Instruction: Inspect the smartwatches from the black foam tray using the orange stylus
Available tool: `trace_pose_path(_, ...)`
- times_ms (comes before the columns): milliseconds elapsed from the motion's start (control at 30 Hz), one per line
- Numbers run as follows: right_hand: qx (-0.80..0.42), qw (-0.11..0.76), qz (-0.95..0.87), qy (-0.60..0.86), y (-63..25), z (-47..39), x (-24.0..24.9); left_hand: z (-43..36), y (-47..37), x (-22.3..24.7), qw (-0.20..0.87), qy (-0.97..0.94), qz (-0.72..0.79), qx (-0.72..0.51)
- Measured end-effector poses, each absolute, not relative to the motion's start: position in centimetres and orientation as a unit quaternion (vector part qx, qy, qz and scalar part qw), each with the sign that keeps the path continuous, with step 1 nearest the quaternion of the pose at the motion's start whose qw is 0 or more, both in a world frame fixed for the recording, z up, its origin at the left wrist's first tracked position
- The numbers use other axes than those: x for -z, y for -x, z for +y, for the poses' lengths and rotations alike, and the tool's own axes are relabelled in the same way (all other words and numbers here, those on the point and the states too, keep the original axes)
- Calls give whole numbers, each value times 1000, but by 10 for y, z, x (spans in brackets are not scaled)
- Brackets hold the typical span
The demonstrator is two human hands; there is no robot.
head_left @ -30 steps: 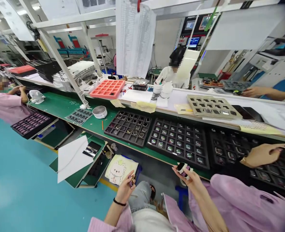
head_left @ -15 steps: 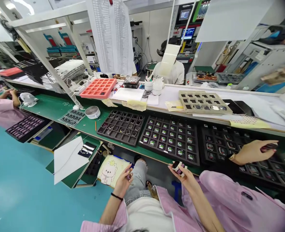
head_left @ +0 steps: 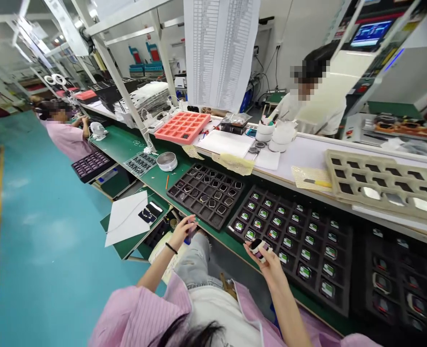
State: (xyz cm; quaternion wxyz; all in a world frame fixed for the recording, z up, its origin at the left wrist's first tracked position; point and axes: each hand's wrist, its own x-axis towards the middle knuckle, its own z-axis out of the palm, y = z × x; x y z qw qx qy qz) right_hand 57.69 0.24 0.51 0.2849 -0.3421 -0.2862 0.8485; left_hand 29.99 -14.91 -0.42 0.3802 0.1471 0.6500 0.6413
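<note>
My right hand (head_left: 270, 264) is closed around a smartwatch (head_left: 258, 246) with a dark face and white and purple parts, held just in front of the tray of watches with lit green-and-white screens (head_left: 289, 236). To the left, my left hand (head_left: 180, 234) has its fingers curled around a small purplish piece (head_left: 190, 235); the fingers hide most of it. This hand is near the bench edge, by the front of a dark tray of watch cases (head_left: 208, 195). The two hands are apart.
A further dark tray of watches (head_left: 397, 284) sits at the right. On the raised shelf are a red compartment tray (head_left: 183, 127) and a beige tray (head_left: 383, 178). A round white container (head_left: 167, 162) stands on the green bench. A person in white (head_left: 329, 113) sits opposite; another in pink (head_left: 66, 137) works farther left.
The view has swung left, so the trays appear farther right. A co-worker's hand over the right tray has left the view. My left hand has moved up nearer the bench edge.
</note>
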Motion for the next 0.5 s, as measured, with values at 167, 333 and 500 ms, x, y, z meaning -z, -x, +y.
trace_pose_path(167, -861, 286, -294, 300, -490, 15, 18, -68, -172, 26, 256, -232, 739, -579)
trace_pose_path(333, -859, 307, -291, 287, -379, 40, 79, 19, -50, 75, 152, -312, 778, -524)
trace_pose_path(500, -865, 309, -295, 263, -292, 71, 130, 50, 20, 155, 117, -364, 773, -507)
